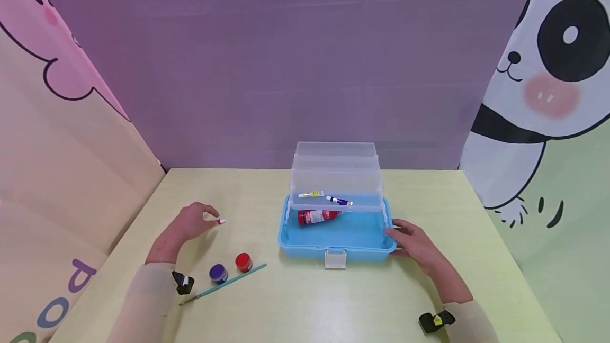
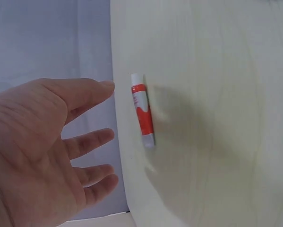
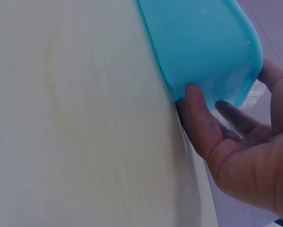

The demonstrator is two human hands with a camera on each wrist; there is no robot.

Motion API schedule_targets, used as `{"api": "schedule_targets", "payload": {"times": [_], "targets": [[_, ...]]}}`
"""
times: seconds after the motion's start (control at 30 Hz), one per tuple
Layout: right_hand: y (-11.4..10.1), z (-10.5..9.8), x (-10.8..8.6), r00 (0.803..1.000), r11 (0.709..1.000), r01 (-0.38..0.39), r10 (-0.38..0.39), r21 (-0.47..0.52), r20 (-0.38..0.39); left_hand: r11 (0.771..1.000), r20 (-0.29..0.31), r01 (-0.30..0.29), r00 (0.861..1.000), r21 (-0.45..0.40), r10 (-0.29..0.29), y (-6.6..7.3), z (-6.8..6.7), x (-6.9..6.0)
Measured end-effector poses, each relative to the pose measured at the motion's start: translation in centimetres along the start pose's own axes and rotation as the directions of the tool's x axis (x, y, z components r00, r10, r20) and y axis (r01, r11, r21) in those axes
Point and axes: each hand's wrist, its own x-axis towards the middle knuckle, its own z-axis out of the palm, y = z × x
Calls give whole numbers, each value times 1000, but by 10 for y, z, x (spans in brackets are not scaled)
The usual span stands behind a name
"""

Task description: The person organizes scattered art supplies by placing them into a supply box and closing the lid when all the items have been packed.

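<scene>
If pinched off-centre, the red-and-white paint tube [image 2: 142, 110] at the spread, empty left hand's [image 1: 193, 221] three o'clock could roll; right hand [image 1: 417, 244] grips blue case [image 1: 305, 252].

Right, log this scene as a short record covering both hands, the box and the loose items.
Left hand: beside the red-and-white tube, not gripping it
Right hand: holds the box's right end
Box: blue box, clear lid raised
Inside box: red bottle, lying on its side
Loose on table: that tube, purple jar, red jar, paintbrush
</scene>
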Motion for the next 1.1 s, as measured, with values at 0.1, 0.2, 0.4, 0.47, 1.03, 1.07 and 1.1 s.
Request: {"api": "schedule_targets", "payload": {"times": [0.1, 0.2, 0.4, 0.47, 1.03, 1.07, 1.1], "targets": [[0, -1, 1, 1000, 1000, 1, -1, 1, -1, 1000, 18, -3, 1000, 9, 3, 0, 3, 4], [1, 0, 1, 1000, 1000, 5, -5, -6, 7, 1000, 40, -6, 999, 30, 5, 0, 6, 5], [0, 2, 1, 1000, 1000, -7, 7, -6, -2, 999, 41, -4, 999, 39, 3, -3, 11, 7], [0, 2, 1, 1000, 1000, -8, 8, -8, -9, 999, 26, -15, 1000, 42, 14, -3, 12, 8], [-1, -3, 3, 1000, 1000, -6, 6, -15, 22, 994, -19, -42, 999, 102, 44, -7, 17, -4], [-1, -3, 3, 1000, 1000, -4, 5, -19, 25, 994, -36, -33, 999, 100, 36, -7, 17, -6], [-1, -3, 2, 1000, 1000, -2, 3, -20, 26, 995, -52, -16, 998, 98, 21, -7, 18, -7]]}}
